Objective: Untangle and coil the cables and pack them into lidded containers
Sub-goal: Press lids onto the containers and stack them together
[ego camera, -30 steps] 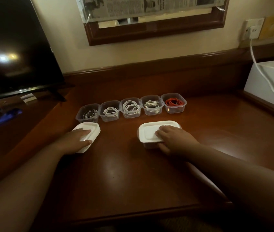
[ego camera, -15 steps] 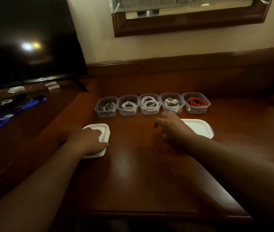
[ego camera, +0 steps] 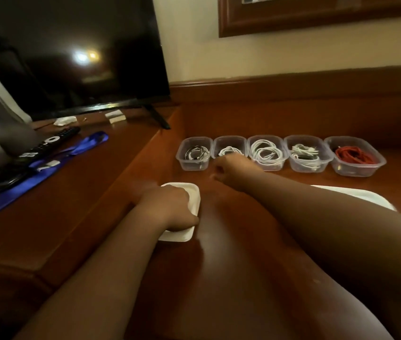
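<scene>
Several clear lidless containers [ego camera: 357, 169] stand in a row on the brown desk [ego camera: 231, 266], each with a coiled cable inside. White cables [ego camera: 267, 153] fill the middle ones and a red cable [ego camera: 355, 155] lies in the rightmost. My left hand [ego camera: 170, 208] grips a white lid [ego camera: 193, 197] lying flat on the desk, thumb at its near edge. My right hand [ego camera: 230, 165], blurred and loosely curled, hovers in front of the second container [ego camera: 230, 144] and holds nothing. A second white lid [ego camera: 356, 195] lies at the right, partly hidden behind my right forearm.
A dark TV [ego camera: 72, 52] stands at the back left on a raised shelf. A remote [ego camera: 47, 143] and a blue strap [ego camera: 47, 168] lie on that shelf. The desk's raised wooden back edge [ego camera: 292, 84] runs behind the containers.
My right hand left the white lid at the right and moved left and forward to the second container. The view has swung left. My left hand stays on its lid.
</scene>
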Demonstrator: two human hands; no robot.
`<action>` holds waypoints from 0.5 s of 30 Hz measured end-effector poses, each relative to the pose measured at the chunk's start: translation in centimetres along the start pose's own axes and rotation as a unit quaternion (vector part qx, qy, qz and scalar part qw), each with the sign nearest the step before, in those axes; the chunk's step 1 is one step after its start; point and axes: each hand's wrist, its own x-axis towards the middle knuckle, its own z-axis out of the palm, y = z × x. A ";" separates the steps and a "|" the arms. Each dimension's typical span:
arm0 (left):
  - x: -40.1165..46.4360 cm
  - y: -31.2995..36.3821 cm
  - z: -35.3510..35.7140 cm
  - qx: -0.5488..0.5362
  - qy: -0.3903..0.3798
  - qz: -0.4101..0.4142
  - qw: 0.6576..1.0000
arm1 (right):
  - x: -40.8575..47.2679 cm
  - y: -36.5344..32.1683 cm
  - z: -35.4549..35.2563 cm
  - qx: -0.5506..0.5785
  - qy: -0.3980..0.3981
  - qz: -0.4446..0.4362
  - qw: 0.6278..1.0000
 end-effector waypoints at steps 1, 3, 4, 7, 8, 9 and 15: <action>0.1 -0.1 0.0 -0.001 0.001 0.000 1.000 | 0.8 0.0 0.3 -0.018 0.001 -0.003 1.000; 0.4 -0.1 0.2 -0.009 0.002 -0.003 1.000 | 2.3 -0.1 0.7 -0.046 0.006 0.002 0.999; 0.6 -0.2 0.2 -0.012 0.002 -0.004 1.000 | 3.0 -0.2 0.9 -0.058 0.008 0.004 0.998; 0.9 -0.3 0.5 -0.009 0.005 -0.004 1.000 | 5.2 0.0 1.6 -0.087 0.010 0.002 0.996; 1.0 -0.3 0.6 -0.008 0.006 -0.006 1.000 | 5.9 0.0 1.9 -0.108 0.012 -0.002 0.994; 1.0 -0.2 0.7 -0.008 0.007 -0.007 1.000 | 6.6 0.2 2.1 -0.134 0.012 -0.011 0.991; 1.2 0.1 0.9 -0.030 0.009 -0.015 0.999 | 9.1 0.0 3.4 -0.221 0.004 -0.042 0.974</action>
